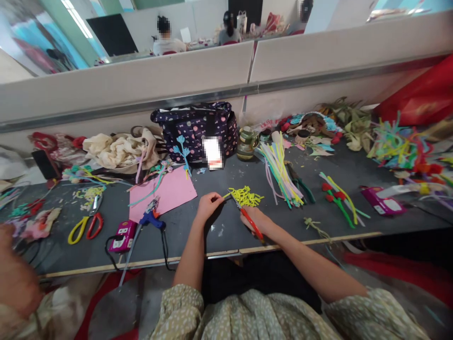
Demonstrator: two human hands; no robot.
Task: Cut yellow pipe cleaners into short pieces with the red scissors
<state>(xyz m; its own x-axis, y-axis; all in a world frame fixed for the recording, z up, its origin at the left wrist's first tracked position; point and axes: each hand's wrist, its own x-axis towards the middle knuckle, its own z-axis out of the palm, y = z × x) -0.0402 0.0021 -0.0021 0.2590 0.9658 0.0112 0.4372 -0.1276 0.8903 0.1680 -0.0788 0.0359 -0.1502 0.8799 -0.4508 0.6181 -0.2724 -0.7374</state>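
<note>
The right hand (261, 222) is wrapped round red-handled scissors (252, 223); the left hand (209, 204), apart from it, pinches a thin yellowish stem (227, 195) near their tips — apparently a snipping step, calling for a steady hold. Short yellow pieces (247, 195) lie heaped alongside on the dark table (215, 238); a patterned bag (193, 132) stands behind, people (169, 46) beyond the partition (198, 78).

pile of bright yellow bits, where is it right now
In the head view, the pile of bright yellow bits lies near the middle, between the left hand and the bundle of pastel stems, just beyond the right hand.
</note>
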